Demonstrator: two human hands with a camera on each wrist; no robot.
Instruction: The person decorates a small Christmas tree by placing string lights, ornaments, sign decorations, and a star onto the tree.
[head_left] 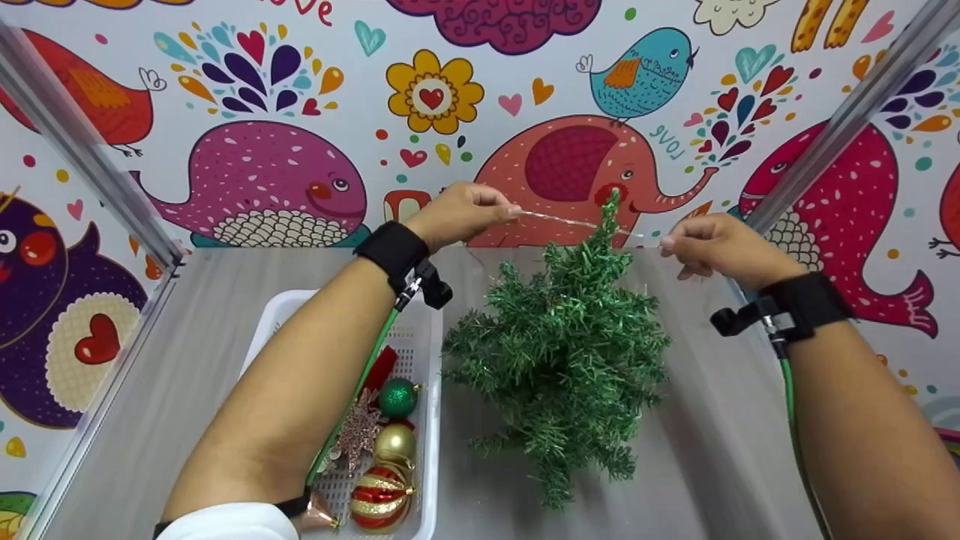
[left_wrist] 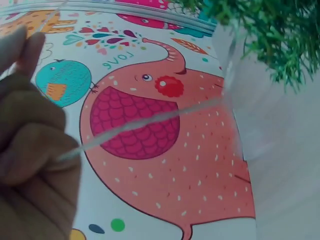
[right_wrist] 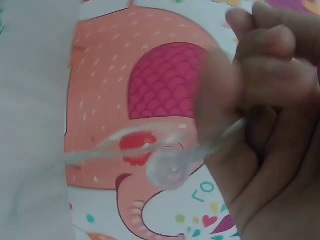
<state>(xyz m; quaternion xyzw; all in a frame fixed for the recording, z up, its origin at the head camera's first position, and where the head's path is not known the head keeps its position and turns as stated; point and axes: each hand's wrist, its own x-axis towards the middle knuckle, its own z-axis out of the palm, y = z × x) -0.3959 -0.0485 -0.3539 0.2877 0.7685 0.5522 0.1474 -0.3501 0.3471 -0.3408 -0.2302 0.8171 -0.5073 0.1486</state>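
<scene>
A small green artificial Christmas tree (head_left: 570, 337) stands on the table, its thin top pointing up. Between my two hands a clear, thin twisted strand of string lights (head_left: 559, 219) is stretched just behind or against the treetop; which of these I cannot tell. My left hand (head_left: 461, 214) pinches the strand left of the tip. To the right, my right hand (head_left: 720, 244) pinches its other part between thumb and fingers. In the right wrist view a clear rounded blob, blurred, shows on the strand (right_wrist: 105, 154) near the right hand (right_wrist: 280, 100).
A white plastic basket (head_left: 431, 450) stands left of the tree, partly under my left arm. In it lie a green glitter ball (head_left: 398, 397), a gold ball (head_left: 394, 442), a red-and-gold striped ball (head_left: 381, 496) and a pink glitter snowflake (head_left: 358, 431). A cartoon-printed wall (head_left: 442, 165) rises behind the table.
</scene>
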